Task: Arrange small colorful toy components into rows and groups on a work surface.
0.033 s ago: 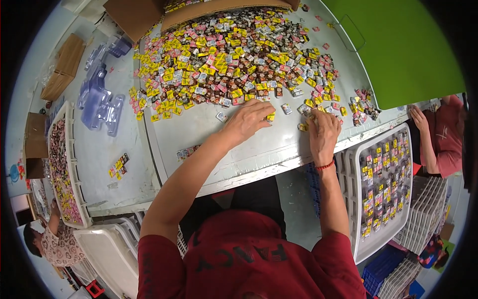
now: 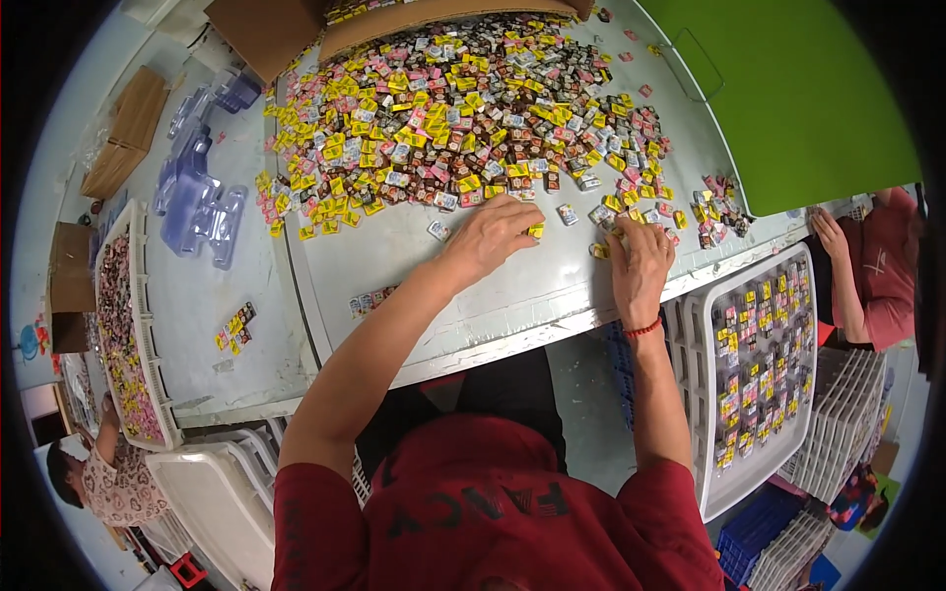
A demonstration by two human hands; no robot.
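My left hand point(image 2: 490, 238) is bent low over the grey-white table, with its thumb and fingertips closed around a small yellow packet point(image 2: 536, 231). To its right, my right hand point(image 2: 642, 258), with a red bead bracelet at the wrist, has thumb and fingers drawn together at the edge of some loose packets; whatever is between them is hidden. A yellow packet point(image 2: 599, 251) lies just left of the right thumb. Between the hands sits a single white-and-blue packet point(image 2: 567, 215). Beyond them spreads a big heap of small yellow, pink, brown and white packets point(image 2: 443, 128).
Clear plastic trays point(image 2: 197, 202) lie on the left. A short row of packets point(image 2: 369, 300) is beside my left forearm. A cardboard box point(image 2: 443, 22) stands behind the heap, a green board point(image 2: 798, 98) at right. A white tray point(image 2: 702, 433) holds filled packs. Co-workers are at both sides.
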